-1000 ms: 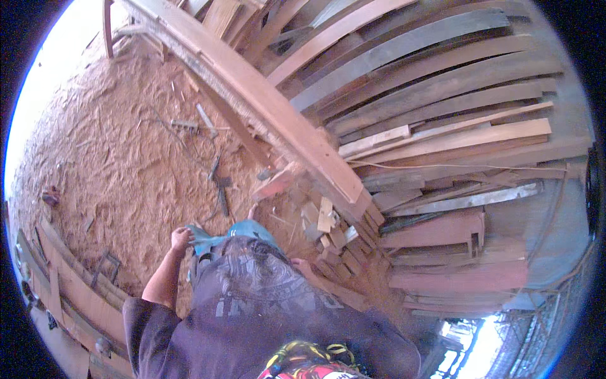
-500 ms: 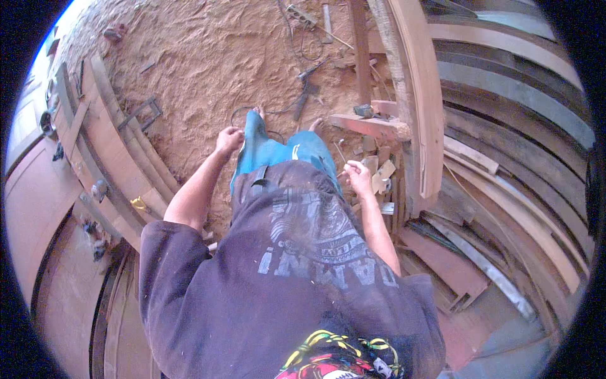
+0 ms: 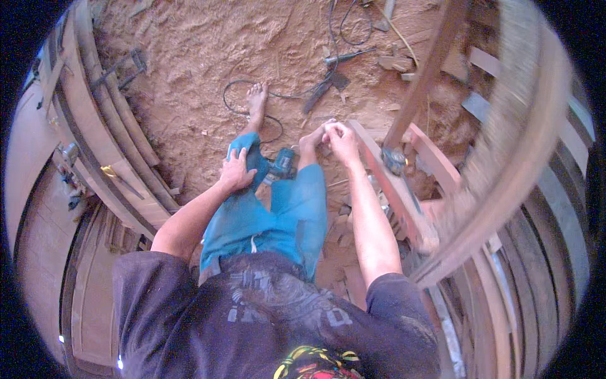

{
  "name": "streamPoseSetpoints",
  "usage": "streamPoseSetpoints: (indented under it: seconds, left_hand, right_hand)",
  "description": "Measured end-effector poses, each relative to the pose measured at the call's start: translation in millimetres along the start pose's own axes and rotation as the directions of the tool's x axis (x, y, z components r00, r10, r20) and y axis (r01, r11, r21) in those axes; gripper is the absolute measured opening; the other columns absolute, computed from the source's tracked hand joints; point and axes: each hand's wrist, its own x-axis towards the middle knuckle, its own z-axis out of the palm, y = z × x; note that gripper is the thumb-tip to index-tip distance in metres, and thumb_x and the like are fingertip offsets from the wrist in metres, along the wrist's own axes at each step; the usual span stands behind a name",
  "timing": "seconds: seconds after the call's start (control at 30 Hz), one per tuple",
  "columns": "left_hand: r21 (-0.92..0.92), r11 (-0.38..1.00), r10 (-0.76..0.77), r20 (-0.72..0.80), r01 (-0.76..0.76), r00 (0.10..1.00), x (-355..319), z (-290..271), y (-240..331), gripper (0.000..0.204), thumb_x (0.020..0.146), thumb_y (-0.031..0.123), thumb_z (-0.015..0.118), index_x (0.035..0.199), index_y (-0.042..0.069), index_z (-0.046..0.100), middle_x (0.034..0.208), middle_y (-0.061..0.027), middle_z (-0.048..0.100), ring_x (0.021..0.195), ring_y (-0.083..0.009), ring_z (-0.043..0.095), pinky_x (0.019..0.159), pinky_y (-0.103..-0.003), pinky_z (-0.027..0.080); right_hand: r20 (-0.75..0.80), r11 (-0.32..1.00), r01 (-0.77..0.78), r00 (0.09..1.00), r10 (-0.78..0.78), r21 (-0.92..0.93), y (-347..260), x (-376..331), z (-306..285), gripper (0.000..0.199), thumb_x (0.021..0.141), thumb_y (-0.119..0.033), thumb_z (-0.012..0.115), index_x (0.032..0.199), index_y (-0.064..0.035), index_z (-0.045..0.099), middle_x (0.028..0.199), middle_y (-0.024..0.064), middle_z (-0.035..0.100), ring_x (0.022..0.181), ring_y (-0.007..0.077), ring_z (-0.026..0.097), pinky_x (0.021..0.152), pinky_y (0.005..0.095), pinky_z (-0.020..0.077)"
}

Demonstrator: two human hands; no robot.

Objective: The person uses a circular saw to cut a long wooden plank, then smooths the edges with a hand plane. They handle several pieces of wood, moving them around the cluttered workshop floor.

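on the blue trousers [image 3: 240, 218], left hand [image 3: 238, 172] props, fingers spread, likely for balance; right hand [image 3: 341, 144] hovers by the reddish plank [image 3: 394, 189], fingers curled, can't tell what they pinch

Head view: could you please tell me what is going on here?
A person has the left hand on their blue trousers. The right hand, fingers curled, is near the right foot; whether it holds anything is unclear. A power tool shows just right of the left hand, and a cable loops by the left foot.
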Motion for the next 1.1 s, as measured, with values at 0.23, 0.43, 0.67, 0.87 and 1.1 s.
streamPoseSetpoints:
  seconds: [0.23,0.43,0.67,0.87,1.1]
  left_hand:
    - [-0.053,0.998,0.017,-0.291,-0.034,0.957,9,-31,19,0.037,0.089,0.033,0.067,0.118,0.011,0.067,0.127,-0.0096,0.066,0.128,-0.032,0.055,0.098,-0.051,0.045]
    - [-0.069,0.993,0.06,-0.404,-0.096,0.913,27,-45,17,0.029,0.086,0.026,0.073,0.112,0.013,0.07,0.119,-0.0053,0.069,0.125,-0.0293,0.057,0.097,-0.044,0.044]
    - [0.021,0.995,0.097,-0.443,-0.098,0.891,33,-67,32,0.029,0.082,0.022,0.076,0.108,0.013,0.071,0.117,-0.0034,0.069,0.123,-0.0286,0.057,0.098,-0.044,0.043]
    - [0.035,0.993,0.119,-0.449,-0.116,0.886,33,-72,35,0.03,0.082,0.023,0.077,0.11,0.013,0.07,0.117,-0.0031,0.068,0.123,-0.0287,0.057,0.098,-0.043,0.042]
    - [0.047,0.988,0.15,-0.418,-0.144,0.896,37,-74,36,0.029,0.083,0.024,0.076,0.109,0.014,0.07,0.117,-0.0022,0.069,0.123,-0.0284,0.057,0.097,-0.043,0.042]
  right_hand:
    - [-0.058,0.994,0.03,0.998,-0.024,0.109,87,212,-12,0.019,0.1,-0.021,0.06,0.097,-0.0053,0.07,0.079,0.0027,0.069,0.07,0.0119,0.062,0.063,0.0292,0.0505]
    - [-0.245,0.991,-0.124,0.961,0.131,0.046,164,391,-45,0.041,0.103,-0.04,0.058,0.116,-0.0024,0.065,0.093,0.007,0.067,0.085,0.0174,0.067,0.057,0.0313,0.0543]
    - [-0.327,0.846,-0.14,0.88,0.344,0.515,123,437,-39,0.033,0.084,-0.02,0.081,0.101,0.0015,0.062,0.089,0.008,0.066,0.074,0.0229,0.066,0.062,0.0359,0.0519]
    - [-0.699,0.752,0.277,0.639,0.32,0.598,79,363,-31,0.056,0.081,-0.004,0.075,0.127,-0.0033,0.042,0.109,0.0119,0.062,0.092,0.0246,0.063,0.078,0.0437,0.0546]
    - [-0.839,0.788,0.418,0.499,0.216,0.451,160,328,-53,0.028,0.084,-0.002,0.079,0.098,-0.005,0.055,0.094,0.007,0.064,0.085,0.0197,0.062,0.078,0.0377,0.0537]
